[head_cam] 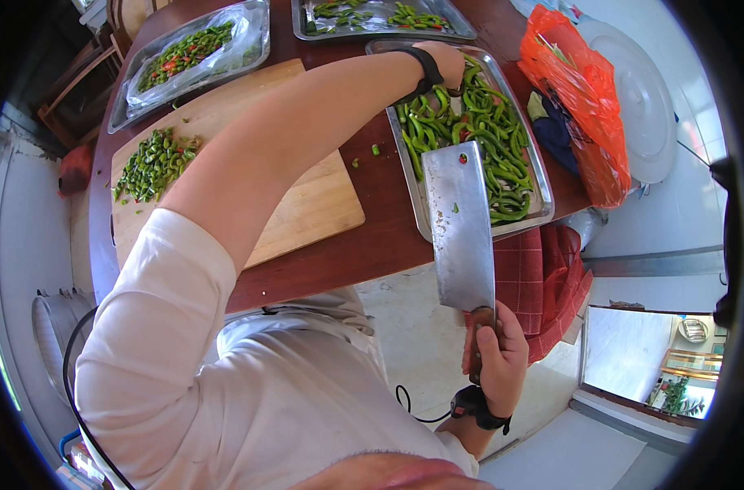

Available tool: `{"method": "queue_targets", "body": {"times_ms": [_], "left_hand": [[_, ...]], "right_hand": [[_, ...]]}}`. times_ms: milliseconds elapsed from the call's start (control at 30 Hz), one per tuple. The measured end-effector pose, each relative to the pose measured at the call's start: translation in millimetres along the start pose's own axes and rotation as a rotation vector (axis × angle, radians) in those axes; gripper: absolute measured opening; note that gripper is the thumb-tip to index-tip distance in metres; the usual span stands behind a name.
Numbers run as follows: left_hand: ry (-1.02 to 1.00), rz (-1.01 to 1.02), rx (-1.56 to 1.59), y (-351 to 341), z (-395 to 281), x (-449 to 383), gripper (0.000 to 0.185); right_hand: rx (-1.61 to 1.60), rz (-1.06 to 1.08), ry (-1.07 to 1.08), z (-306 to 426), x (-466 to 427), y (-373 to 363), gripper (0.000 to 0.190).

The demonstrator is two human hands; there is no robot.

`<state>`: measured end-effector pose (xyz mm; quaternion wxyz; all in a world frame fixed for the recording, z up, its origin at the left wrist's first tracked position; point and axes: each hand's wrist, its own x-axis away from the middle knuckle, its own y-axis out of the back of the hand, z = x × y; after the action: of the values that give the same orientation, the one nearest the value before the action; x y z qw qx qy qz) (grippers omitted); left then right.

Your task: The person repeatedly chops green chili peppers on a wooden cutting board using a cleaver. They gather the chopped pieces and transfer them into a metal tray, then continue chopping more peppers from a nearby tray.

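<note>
My right hand (500,355) grips the wooden handle of a broad Chinese cleaver (460,245). Its blade points away from me, and bits of pepper cling to the steel. The blade's far end overlaps the near side of a metal tray (544,190) of whole long green chili peppers (494,153). Across the wooden cutting board (310,205) stretches my left arm, its hand (445,64) at the far end of that tray. The left fingers are mostly hidden, so whether they hold peppers is unclear. Chopped green peppers (151,164) lie heaped on the board's left side.
Behind the board sits a plastic-lined tray (258,52) of chopped green and red peppers. Another metal tray (463,27) with cut peppers is at the back. An orange plastic bag (583,104) stands at the right table edge, beside a translucent round lid (641,98).
</note>
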<state>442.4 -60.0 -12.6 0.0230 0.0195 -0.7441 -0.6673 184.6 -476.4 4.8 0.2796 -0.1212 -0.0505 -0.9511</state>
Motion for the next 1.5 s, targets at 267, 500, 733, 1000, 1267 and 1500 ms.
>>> {"method": "queue_targets", "body": {"times_ms": [267, 500, 733, 1000, 1267, 1500], "left_hand": [[0.166, 0.004, 0.16, -6, -19, -36, 0.036], [0.248, -0.058, 0.283, -15, -25, -43, 0.041], [0.137, -0.436, 0.415, -1, -10, -40, 0.046], [-0.108, -0.476, 0.348, 62, 40, 163, 0.041], [0.182, -0.358, 0.092, 38, 43, 413, 0.021], [0.323, -0.24, 0.225, 23, 41, 451, 0.026]], "right_hand": [[0.018, -0.014, 0.005, 5, 8, 10, 0.041], [-0.008, -0.048, 0.012, -5, 10, 19, 0.042], [0.028, -0.003, 0.052, -3, 6, 18, 0.041], [0.083, -0.045, 0.097, 9, -15, -13, 0.04], [0.168, 0.202, 0.24, 39, -36, -96, 0.039], [0.352, 0.409, 0.246, 62, -58, -174, 0.042]]}}
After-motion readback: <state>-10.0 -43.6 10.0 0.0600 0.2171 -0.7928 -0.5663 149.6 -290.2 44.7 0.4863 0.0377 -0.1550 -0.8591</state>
